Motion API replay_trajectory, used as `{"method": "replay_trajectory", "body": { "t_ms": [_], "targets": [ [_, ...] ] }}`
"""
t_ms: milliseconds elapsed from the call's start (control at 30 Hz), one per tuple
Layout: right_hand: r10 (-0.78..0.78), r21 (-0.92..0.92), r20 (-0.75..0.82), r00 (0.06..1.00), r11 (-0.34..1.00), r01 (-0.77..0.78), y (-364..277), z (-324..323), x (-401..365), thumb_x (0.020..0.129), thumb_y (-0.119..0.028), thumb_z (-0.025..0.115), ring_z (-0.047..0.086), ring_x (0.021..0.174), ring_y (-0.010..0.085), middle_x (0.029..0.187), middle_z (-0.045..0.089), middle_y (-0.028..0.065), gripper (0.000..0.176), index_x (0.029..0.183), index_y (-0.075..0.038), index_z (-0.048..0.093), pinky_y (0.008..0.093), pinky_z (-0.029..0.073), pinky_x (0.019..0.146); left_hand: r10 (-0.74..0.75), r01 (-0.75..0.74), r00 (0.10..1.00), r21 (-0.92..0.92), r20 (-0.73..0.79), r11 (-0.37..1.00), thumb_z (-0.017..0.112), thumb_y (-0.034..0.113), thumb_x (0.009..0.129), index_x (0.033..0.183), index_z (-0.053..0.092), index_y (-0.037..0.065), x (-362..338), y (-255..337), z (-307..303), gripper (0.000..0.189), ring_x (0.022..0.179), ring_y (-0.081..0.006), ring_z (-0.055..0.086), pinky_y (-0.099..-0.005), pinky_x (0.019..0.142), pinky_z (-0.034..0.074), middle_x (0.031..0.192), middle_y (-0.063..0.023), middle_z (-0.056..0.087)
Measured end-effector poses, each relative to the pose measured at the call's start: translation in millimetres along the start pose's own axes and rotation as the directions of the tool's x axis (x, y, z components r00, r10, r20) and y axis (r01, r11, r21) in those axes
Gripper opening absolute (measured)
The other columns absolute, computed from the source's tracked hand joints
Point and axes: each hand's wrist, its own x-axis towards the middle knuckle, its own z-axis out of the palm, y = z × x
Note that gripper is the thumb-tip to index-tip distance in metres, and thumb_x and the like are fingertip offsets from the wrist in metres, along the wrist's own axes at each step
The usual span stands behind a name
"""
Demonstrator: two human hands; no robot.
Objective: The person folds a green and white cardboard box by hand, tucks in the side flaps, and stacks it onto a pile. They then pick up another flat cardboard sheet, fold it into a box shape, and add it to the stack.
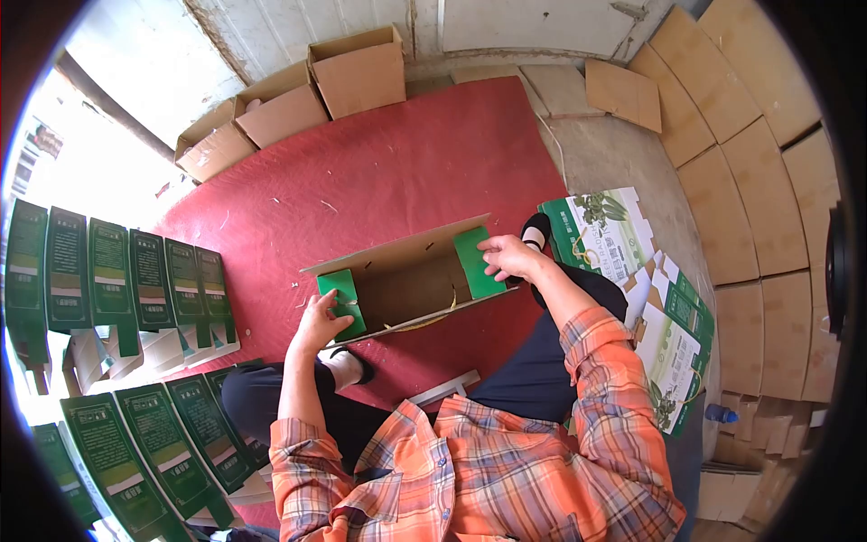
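An open carton with a plain brown inside sits on the red floor between my legs. Green flaps show at both of its short ends. My left hand touches the left green flap, thumb and forefinger apart. At the other end, my right hand rests its outstretched fingers on the right green flap. A thin yellow cord runs along the carton's near edge.
Flat green-and-white printed cartons lie to my right. Rows of standing green cartons are on my left. Open brown boxes line the far wall, and brown boxes are stacked at right. A blue-capped item is nearby.
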Motion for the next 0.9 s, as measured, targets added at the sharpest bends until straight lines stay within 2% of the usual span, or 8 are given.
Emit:
{"method": "replay_trajectory", "body": {
  "t_ms": [233,333,433,567,600,700,800,900],
  "targets": [
    [0.0,-0.023,0.02,1.0,1.0,0.001,-1,2,-5,0.094,-0.018,0.056,0.063,0.099,0.0224,0.125,0.058,0.0159,0.054,0.141,0.003,0.039,0.0346,0.054,0.077,-0.1,0.146,0.979,-0.275,0.177,0.95,0.083,0.047,0.069,0.144,0.033,-0.004,-10,19,-18,0.104,0.117,-0.0297,0.054,-0.0382,0.097,0.047,0.144,-0.0214,0.037],
    [0.001,-0.013,0.021,1.0,1.0,-0.001,4,3,-2,0.092,-0.022,0.058,0.063,0.096,0.0223,0.122,0.059,0.0149,0.059,0.142,0.003,0.038,0.0365,0.054,0.075,-0.009,0.105,0.929,-0.242,0.37,0.965,0.082,0.056,0.066,0.146,0.028,-0.004,-11,18,-28,0.114,0.134,-0.0334,0.041,-0.0409,0.107,0.038,0.15,-0.0234,0.032],
    [0.002,-0.102,0.04,0.999,0.995,0.002,-10,2,-14,0.094,-0.026,0.058,0.062,0.101,0.0229,0.125,0.058,0.0161,0.061,0.143,0.004,0.036,0.037,0.053,0.079,-0.004,0.038,0.923,-0.08,0.385,0.996,0.08,0.06,0.063,0.148,0.023,-0.003,-16,32,-30,0.12,0.14,-0.0341,0.032,-0.0415,0.112,0.031,0.148,-0.0252,0.035],
    [-0.1,-0.192,0.058,0.993,0.975,0.109,-16,3,-18,0.094,-0.032,0.06,0.061,0.104,0.0222,0.12,0.062,0.0164,0.061,0.139,0.006,0.041,0.0342,0.051,0.086,-0.038,0.077,0.973,-0.166,0.227,0.983,0.078,0.052,0.073,0.142,0.037,-0.005,-12,40,-27,0.098,0.124,-0.0344,0.053,-0.0398,0.101,0.044,0.133,-0.0273,0.052],
    [-0.101,-0.194,0.059,0.993,0.975,0.11,-12,2,-13,0.094,-0.032,0.06,0.061,0.104,0.0222,0.12,0.062,0.0164,0.061,0.139,0.006,0.041,0.0342,0.051,0.086,0.012,0.007,0.994,-0.18,0.107,0.984,0.075,0.044,0.079,0.134,0.049,-0.004,-5,23,-16,0.077,0.114,-0.0324,0.06,-0.0387,0.093,0.049,0.126,-0.0258,0.058],
    [-0.265,0.0,-0.009,0.964,0.964,0.265,4,3,-2,0.088,-0.033,0.067,0.063,0.101,0.0279,0.113,0.065,0.0173,0.058,0.132,0.002,0.052,0.0352,0.05,0.087,-0.078,0.085,0.996,-0.165,0.048,0.983,0.074,0.038,0.081,0.129,0.055,-0.001,10,21,-15,0.066,0.112,-0.0323,0.061,-0.0389,0.09,0.05,0.126,-0.0229,0.059],
    [-0.556,-0.619,-0.184,0.81,0.706,0.344,6,12,-9,0.081,-0.024,0.071,0.059,0.104,0.0397,0.109,0.064,0.0179,0.041,0.117,-0.007,0.061,0.0441,0.047,0.094,0.02,-0.012,0.984,0.043,-0.177,0.999,0.073,0.031,0.08,0.115,0.064,0.008,14,24,4,0.043,0.102,-0.0328,0.062,-0.0411,0.086,0.05,0.111,-0.0153,0.065],
    [-0.626,-0.849,-0.131,0.768,0.471,0.239,-5,36,-28,0.076,-0.023,0.075,0.05,0.118,0.0316,0.122,0.056,0.013,0.042,0.114,-0.009,0.063,0.0455,0.043,0.096,0.267,-0.108,0.858,0.353,-0.438,0.929,0.071,0.021,0.078,0.102,0.068,0.016,10,34,31,0.024,0.095,-0.0325,0.058,-0.0451,0.082,0.047,0.105,-0.0093,0.061]
  ]
}}
